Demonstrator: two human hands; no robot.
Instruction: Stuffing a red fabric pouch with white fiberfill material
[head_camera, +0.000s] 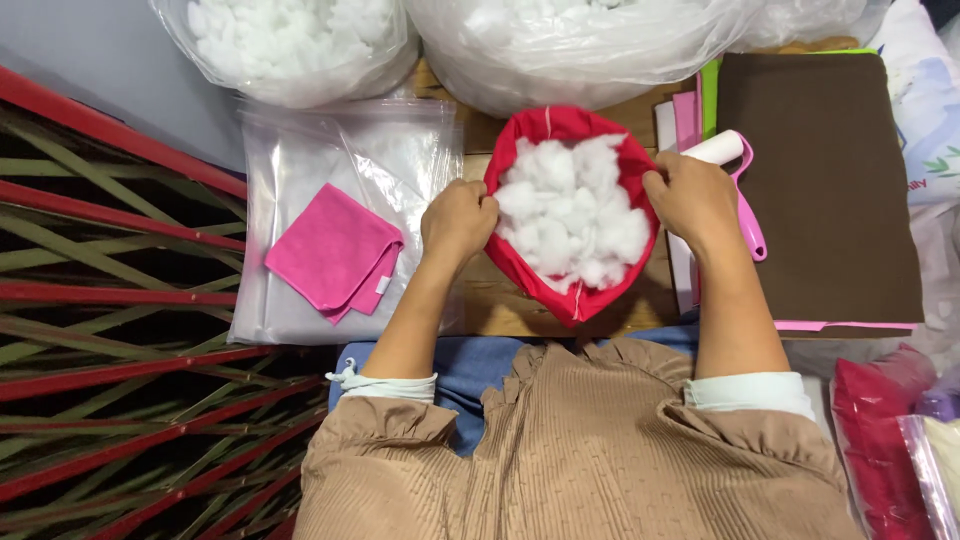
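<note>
Nearest the camera, the person's tan pleated top fills the lower frame and hides the lap, apart from a strip of blue cloth. At the near right, a red packet (880, 440) and a clear bag (935, 470) are cut off by the edge, so their contents are hard to make out.

On the table (520, 310) sits the red fabric cover (570, 290), held open like a pouch and filled with white stuffing (570, 215). The left hand (458, 222) has its grip clenched on the cover's left rim. The right hand (692, 200) has its grip pinching the right rim, the fingertips tucked behind the fabric.

To the left lies a folded pink cloth (335, 250) on a flat stack of clear plastic sleeves (330, 190). To the right, a pink-handled lint roller (735, 170) is partly hidden behind the right hand, beside a brown sheet (820, 190) with pink and green sheets peeping from under it.

Farthest away, two large clear bags of white stuffing (290, 45) (580, 45) are cropped by the top edge. At the far right, a pale printed package (925, 110) is cut off too.
</note>
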